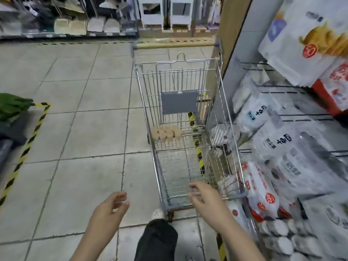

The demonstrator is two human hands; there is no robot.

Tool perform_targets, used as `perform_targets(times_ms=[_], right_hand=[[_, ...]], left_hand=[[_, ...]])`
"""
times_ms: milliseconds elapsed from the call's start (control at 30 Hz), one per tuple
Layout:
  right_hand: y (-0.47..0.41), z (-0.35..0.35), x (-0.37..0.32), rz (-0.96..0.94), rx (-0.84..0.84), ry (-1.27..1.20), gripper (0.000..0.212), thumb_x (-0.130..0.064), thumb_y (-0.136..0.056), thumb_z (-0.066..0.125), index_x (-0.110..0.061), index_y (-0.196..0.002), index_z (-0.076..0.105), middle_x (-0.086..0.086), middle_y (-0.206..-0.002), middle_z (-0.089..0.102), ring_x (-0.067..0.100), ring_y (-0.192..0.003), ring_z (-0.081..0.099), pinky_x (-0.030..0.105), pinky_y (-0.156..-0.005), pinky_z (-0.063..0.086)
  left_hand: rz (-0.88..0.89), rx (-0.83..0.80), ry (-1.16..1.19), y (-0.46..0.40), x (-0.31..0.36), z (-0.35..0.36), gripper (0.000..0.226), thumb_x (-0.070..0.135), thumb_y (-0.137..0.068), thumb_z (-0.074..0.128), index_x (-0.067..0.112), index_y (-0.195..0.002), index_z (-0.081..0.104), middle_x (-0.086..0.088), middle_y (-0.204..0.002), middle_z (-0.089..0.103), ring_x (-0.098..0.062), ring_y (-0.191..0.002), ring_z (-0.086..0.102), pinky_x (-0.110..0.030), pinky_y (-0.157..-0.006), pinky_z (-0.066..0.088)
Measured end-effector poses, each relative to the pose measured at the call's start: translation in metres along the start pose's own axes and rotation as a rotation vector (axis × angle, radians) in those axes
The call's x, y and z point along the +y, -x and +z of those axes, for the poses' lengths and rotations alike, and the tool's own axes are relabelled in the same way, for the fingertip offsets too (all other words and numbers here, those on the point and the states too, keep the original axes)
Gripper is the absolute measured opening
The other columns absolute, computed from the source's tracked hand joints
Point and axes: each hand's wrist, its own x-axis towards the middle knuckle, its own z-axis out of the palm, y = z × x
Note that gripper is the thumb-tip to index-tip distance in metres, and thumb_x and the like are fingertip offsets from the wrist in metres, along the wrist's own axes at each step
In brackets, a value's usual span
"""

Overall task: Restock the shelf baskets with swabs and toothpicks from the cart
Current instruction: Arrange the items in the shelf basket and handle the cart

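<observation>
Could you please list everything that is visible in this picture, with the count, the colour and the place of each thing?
shopping cart: one, silver wire with a tan handle, centre of the aisle
round containers: one cluster, tan, exact count unclear, at the far end inside the cart
packets: many, white with dark print, on the right shelf
red and white packs: a few, lower right shelf
hazard tape: yellow and black, on the floor at left
floor tiles: grey
brooms and dustpans: several, beige and white, far shelf
shoe: one, white, beside the cart
left hand: open, empty
right hand: open, at the near end of the cart
</observation>
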Motion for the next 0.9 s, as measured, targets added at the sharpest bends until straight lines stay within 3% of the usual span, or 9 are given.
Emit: perform_targets(times_ms=[100,233,367,433,500,600,767,900], right_hand=[[-0.037,-0.003,-0.006,0.069,0.015,-0.009,0.033,-0.031,-0.098,0.049,-0.025,-0.131,0.051,-0.01,-0.129,0.055,0.004,-0.111,0.053,0.02,-0.096,0.042],[-0.072,-0.006,0.006,0.149,0.039,-0.03,0.033,-0.033,-0.098,0.049,-0.024,-0.13,0.052,-0.011,-0.126,0.057,-0.001,-0.106,0.051,0.014,-0.092,0.039],[-0.098,-0.006,0.028,0.248,-0.009,-0.064,0.036,-0.038,-0.096,0.05,-0.032,-0.131,0.049,-0.018,-0.123,0.055,-0.001,-0.103,0.056,0.014,-0.091,0.042],[-0.121,-0.005,0.041,0.286,-0.053,-0.089,0.039,-0.048,-0.091,0.048,-0.037,-0.128,0.048,-0.018,-0.121,0.057,-0.001,-0.099,0.058,0.02,-0.092,0.049],[-0.149,-0.004,0.057,0.321,-0.084,-0.098,0.036,-0.045,-0.093,0.049,-0.032,-0.126,0.052,-0.017,-0.121,0.057,0.0,-0.101,0.058,0.02,-0.087,0.051],[-0.199,-0.002,0.081,0.324,-0.122,-0.093,0.025,-0.028,-0.098,0.05,-0.026,-0.122,0.054,-0.018,-0.112,0.056,-0.001,-0.1,0.056,0.009,-0.076,0.045],[-0.289,0.017,0.131,0.349,-0.202,-0.091,0.024,-0.018,-0.098,0.048,-0.016,-0.121,0.056,-0.005,-0.106,0.063,0.005,-0.083,0.06,0.018,-0.069,0.047],[-0.353,0.04,0.172,0.358,-0.239,-0.036,0.014,-0.016,-0.098,0.048,-0.015,-0.109,0.057,-0.003,-0.098,0.062,0.006,-0.073,0.055,0.009,-0.054,0.038]], left_hand=[[0.026,-0.025,-0.087,-0.061,0.016,-0.017,0.02,0.016,-0.091,0.06,0.019,-0.111,0.06,0.002,-0.105,0.065,-0.016,-0.101,0.061,-0.026,-0.083,0.041],[0.151,-0.07,-0.274,-0.138,0.046,-0.014,0.033,0.022,-0.092,0.058,0.013,-0.124,0.057,-0.001,-0.119,0.062,-0.017,-0.111,0.057,-0.028,-0.091,0.043],[0.313,-0.146,-0.407,-0.185,0.081,0.013,0.04,0.031,-0.096,0.05,0.02,-0.134,0.047,0.005,-0.133,0.053,-0.011,-0.119,0.05,-0.025,-0.095,0.039],[0.359,-0.206,-0.433,-0.205,0.094,0.034,0.042,0.032,-0.097,0.046,0.021,-0.137,0.043,0.005,-0.137,0.049,-0.01,-0.123,0.047,-0.023,-0.098,0.037],[0.375,-0.241,-0.434,-0.227,0.099,0.058,0.042,0.03,-0.098,0.046,0.021,-0.138,0.043,0.004,-0.139,0.048,-0.011,-0.123,0.047,-0.022,-0.1,0.036],[0.312,-0.299,-0.414,-0.267,0.1,0.097,0.04,0.027,-0.097,0.047,0.019,-0.136,0.044,0.0,-0.136,0.051,-0.013,-0.12,0.05,-0.026,-0.101,0.04],[0.081,-0.339,-0.364,-0.343,0.079,0.165,0.036,0.025,-0.096,0.05,0.01,-0.129,0.051,-0.007,-0.124,0.06,-0.02,-0.109,0.058,-0.031,-0.092,0.047],[-0.128,-0.36,-0.351,-0.397,0.049,0.21,0.037,0.025,-0.096,0.048,0.01,-0.129,0.051,-0.01,-0.124,0.06,-0.024,-0.109,0.057,-0.027,-0.086,0.044]])
